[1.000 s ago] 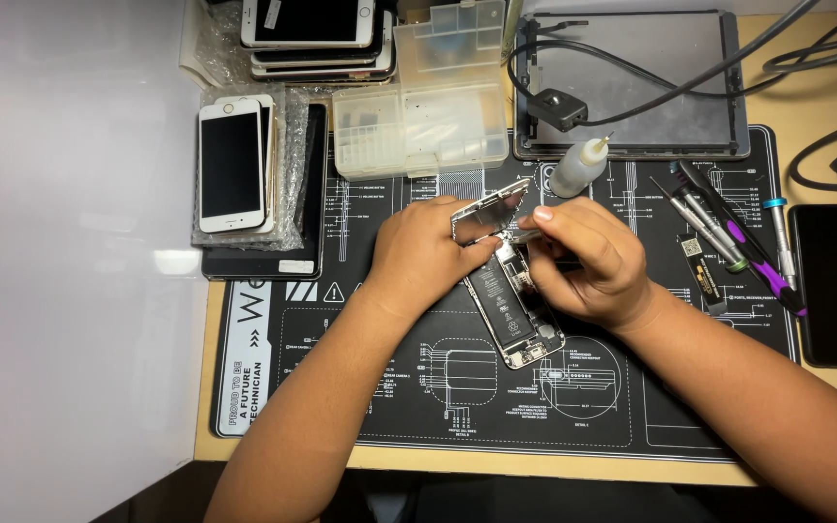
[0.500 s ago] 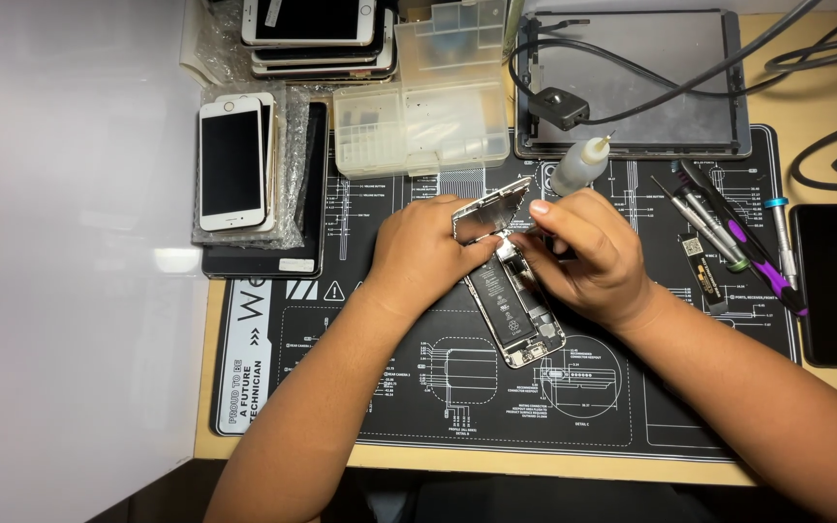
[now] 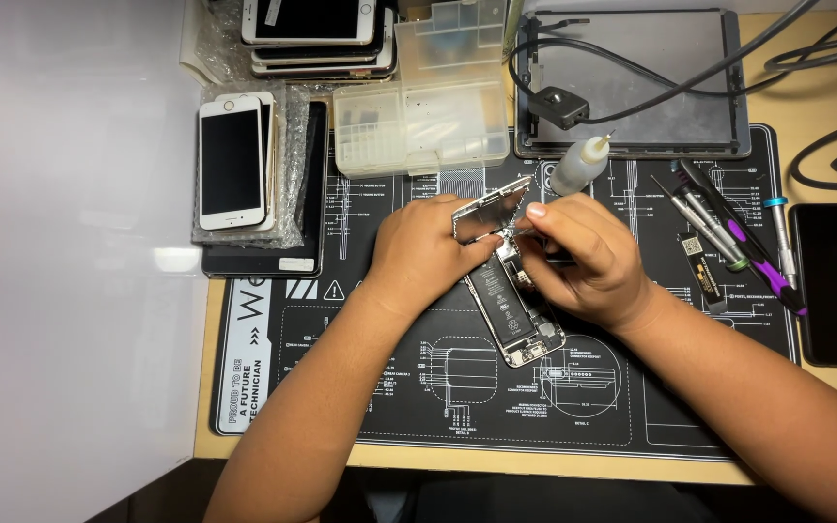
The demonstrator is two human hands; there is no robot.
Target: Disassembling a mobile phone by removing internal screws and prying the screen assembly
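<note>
While I watch from above, left hand [image 3: 428, 247] propping the lifted screen panel [image 3: 489, 211], right hand [image 3: 583, 257] pinched at the hinge, opened smartphone [image 3: 513, 315] mid-mat [image 3: 632, 407], dropper bottle [image 3: 578, 165] toward the far edge.

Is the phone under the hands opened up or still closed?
Open: the phone shows its battery and inner parts, with the screen panel lifted by the left hand.

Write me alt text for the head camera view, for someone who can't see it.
Two bare hands work on an opened smartphone on a black repair mat: the left hand props its lifted screen panel, and the right hand reaches inside. Around them lie a small dropper bottle, a clear parts box, stacked phones and screwdrivers.
</note>
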